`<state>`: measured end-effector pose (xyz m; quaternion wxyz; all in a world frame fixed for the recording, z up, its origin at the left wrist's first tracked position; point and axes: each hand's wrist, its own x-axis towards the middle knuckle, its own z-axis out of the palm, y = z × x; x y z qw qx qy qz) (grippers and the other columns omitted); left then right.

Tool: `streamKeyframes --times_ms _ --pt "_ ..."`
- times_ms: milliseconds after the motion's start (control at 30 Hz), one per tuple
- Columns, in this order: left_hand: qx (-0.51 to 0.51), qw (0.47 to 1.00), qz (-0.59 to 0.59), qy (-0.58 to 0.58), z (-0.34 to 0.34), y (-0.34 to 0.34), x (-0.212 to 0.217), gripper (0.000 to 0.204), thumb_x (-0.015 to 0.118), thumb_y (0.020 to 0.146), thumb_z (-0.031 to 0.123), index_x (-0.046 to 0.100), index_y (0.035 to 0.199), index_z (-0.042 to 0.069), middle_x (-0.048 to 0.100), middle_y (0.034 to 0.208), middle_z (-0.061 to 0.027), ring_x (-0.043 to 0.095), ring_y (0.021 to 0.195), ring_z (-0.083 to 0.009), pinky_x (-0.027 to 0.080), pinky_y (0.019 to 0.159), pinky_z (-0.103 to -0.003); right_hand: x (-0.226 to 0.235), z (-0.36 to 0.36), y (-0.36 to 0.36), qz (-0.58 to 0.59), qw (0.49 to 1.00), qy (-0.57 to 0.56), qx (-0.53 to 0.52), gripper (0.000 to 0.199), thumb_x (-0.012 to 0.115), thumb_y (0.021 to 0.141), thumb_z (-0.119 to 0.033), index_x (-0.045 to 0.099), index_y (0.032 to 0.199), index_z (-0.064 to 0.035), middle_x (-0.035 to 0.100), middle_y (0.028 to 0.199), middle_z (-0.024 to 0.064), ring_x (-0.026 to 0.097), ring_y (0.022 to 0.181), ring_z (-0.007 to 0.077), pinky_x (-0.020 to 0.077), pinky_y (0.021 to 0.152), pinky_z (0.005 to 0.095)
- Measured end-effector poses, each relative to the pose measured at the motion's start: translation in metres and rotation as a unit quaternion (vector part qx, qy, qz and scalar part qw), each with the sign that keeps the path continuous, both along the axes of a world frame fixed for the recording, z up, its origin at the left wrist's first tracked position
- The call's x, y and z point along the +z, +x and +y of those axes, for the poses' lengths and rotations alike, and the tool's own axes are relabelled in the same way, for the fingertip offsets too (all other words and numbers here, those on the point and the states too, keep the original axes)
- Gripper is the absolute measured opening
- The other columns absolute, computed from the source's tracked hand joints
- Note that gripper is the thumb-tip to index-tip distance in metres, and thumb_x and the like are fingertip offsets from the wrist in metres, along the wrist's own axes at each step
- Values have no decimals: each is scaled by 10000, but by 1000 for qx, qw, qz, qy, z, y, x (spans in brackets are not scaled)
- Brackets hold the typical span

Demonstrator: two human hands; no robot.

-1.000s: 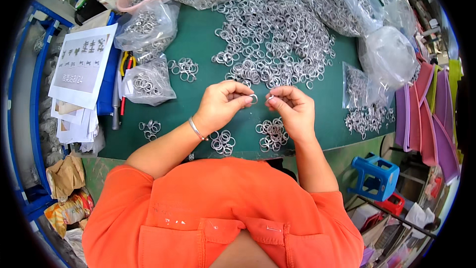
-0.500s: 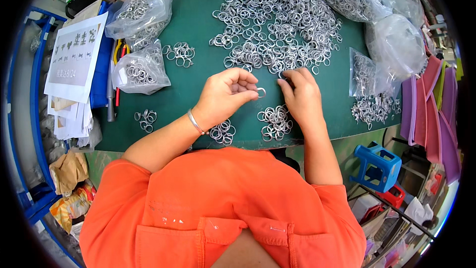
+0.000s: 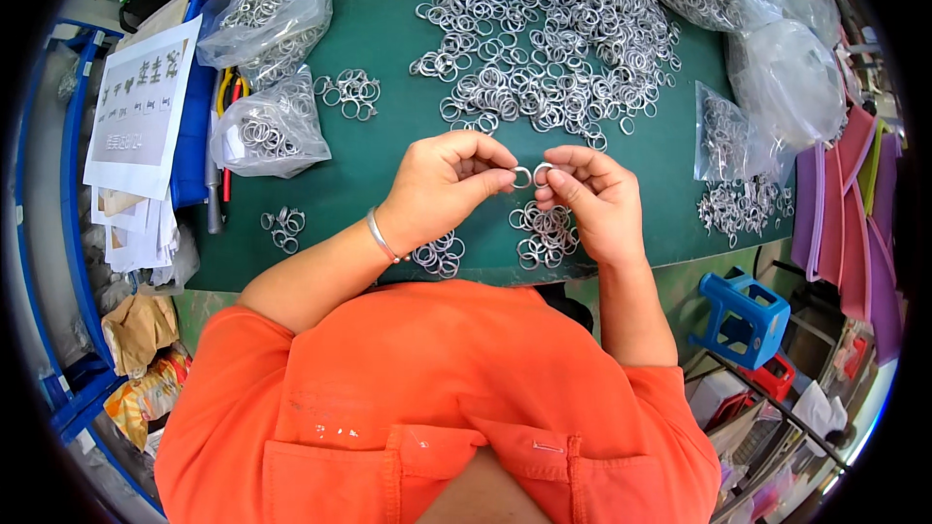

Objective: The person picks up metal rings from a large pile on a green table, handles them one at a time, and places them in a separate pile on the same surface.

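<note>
Between thumb and fingers, my left hand (image 3: pixel 449 180) pinches a silver ring (image 3: pixel 521 178). My right hand (image 3: pixel 594 192) pinches another silver ring (image 3: pixel 543 175), held close beside the first. Both hands are above the green tabletop (image 3: pixel 388 44). Beyond them spreads a large pile of grey metal rings (image 3: pixel 563 49). One small heap of rings (image 3: pixel 546 236) lies just below my right hand, and a second small heap (image 3: pixel 440 254) sits by my left wrist, partly hidden by the forearm.
Clear bags of rings (image 3: pixel 272 134) stand at the left, near a small ring group (image 3: pixel 349 93) and another (image 3: pixel 283 229). A printed sheet (image 3: pixel 144 107) leans at the far left. More bags (image 3: pixel 786 87) and a heap of small metal pieces (image 3: pixel 743 209) lie right. A blue stool (image 3: pixel 743 320) stands below.
My right hand has come back from the pile's near edge with a ring in its fingers, now beside the left hand's ring. My left hand has barely moved.
</note>
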<state>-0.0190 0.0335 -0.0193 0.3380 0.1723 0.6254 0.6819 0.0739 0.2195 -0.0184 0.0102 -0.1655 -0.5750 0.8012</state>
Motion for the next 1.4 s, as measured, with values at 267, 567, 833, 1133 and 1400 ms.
streamKeyframes --times_ms 267,567,833,1133,1400 --pt "4 999 51 -16 -2 2 0 182 705 827 -41 623 989 -23 660 926 -54 642 857 -100 545 764 -229 -6 -1 3 78 994 76 16 155 627 869 64 673 1015 39 658 968 81 656 819 129 535 702 228" --pt "-49 996 71 13 -1 5 6 250 708 832 -21 614 1064 -13 679 947 -65 651 858 -97 540 760 -229 -1 -17 2 67 979 189 24 156 627 854 63 689 991 20 653 930 61 618 812 100 502 691 224" --pt "94 930 323 -145 -24 -33 -6 179 709 832 34 665 1004 12 655 895 -40 611 736 -98 501 670 -229 20 20 15 11 903 403 151 212 620 777 34 678 978 -5 639 910 109 634 780 223 497 708 307" --pt "0 827 534 -177 -11 -36 -30 244 750 711 41 637 927 43 580 951 -113 577 891 -323 476 790 -393 1 -10 -34 142 822 538 117 183 628 809 -3 674 984 -25 607 935 135 598 906 321 491 782 394" --pt "13 850 500 -165 -20 -27 -17 238 770 699 37 636 896 32 578 985 -109 581 912 -302 484 774 -379 -11 -11 -43 123 832 531 105 84 675 790 -6 666 873 -2 624 896 125 616 830 304 503 718 367"
